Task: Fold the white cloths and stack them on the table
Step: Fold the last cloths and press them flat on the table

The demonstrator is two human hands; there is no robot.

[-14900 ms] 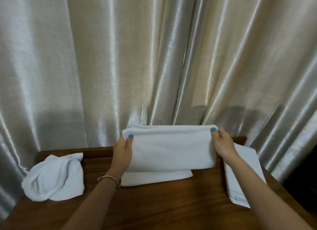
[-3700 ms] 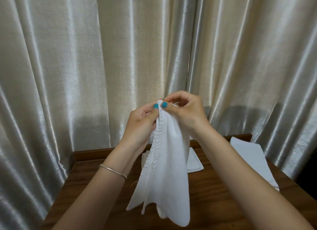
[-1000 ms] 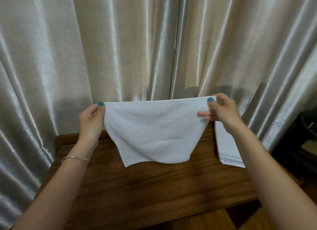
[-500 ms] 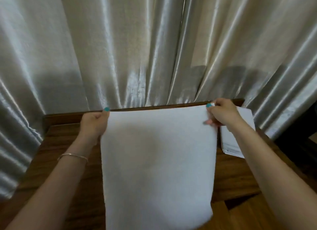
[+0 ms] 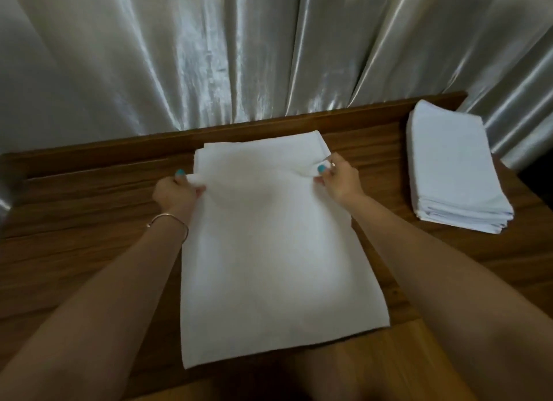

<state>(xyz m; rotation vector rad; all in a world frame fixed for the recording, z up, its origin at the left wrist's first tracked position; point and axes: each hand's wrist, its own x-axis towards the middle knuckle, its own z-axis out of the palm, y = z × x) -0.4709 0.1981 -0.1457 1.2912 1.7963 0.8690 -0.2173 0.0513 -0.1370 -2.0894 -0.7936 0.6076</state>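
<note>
A white cloth lies spread flat down the middle of the wooden table, its near edge at the table's front. My left hand pinches its far left corner and my right hand pinches its far right corner. Under the cloth's far end a folded white cloth peeks out near the table's back rail. A stack of folded white cloths rests at the back right of the table.
Shiny pale curtains hang right behind the table's raised back rail. Bare wood shows to the left of the cloth and between the cloth and the stack.
The cloth, held up in the air by its top corners, has come down flat onto the table. Both hands have lowered with it, still gripping the corners.
</note>
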